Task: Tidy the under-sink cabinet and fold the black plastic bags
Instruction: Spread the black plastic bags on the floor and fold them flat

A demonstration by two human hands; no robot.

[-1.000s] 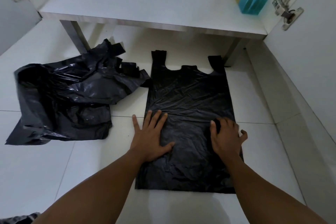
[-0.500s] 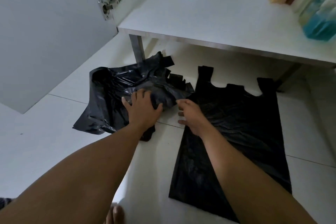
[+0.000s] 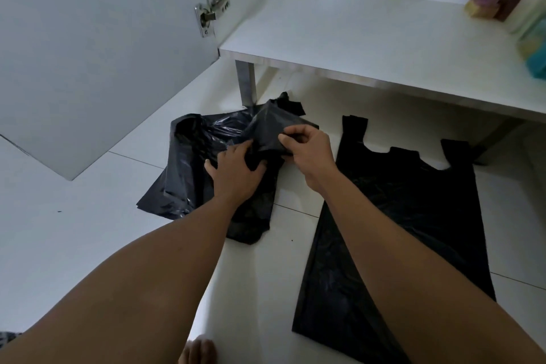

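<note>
A crumpled heap of black plastic bags point(image 3: 189, 162) lies on the white floor tiles left of centre. My left hand point(image 3: 236, 168) grips a bunched part of the heap from the near side. My right hand point(image 3: 310, 148) pinches a lifted fold of the same heap between thumb and fingers, raising it off the floor. To the right, one black bag with handles point(image 3: 413, 230) lies spread flat on the floor, its handles pointing toward the cabinet; neither hand touches it.
The white cabinet base shelf point(image 3: 369, 38) stands on metal legs point(image 3: 246, 83) just behind the bags. Bottles point(image 3: 534, 32) and a sponge point(image 3: 480, 6) sit at its right end. The open cabinet door point(image 3: 103, 53) with a hinge point(image 3: 211, 13) stands to the left. Toes point(image 3: 198, 352) show at the bottom edge.
Both hands left the flat bag and went left to the crumpled heap. The left hand gripped it and the right hand lifted a fold. The view swung left.
</note>
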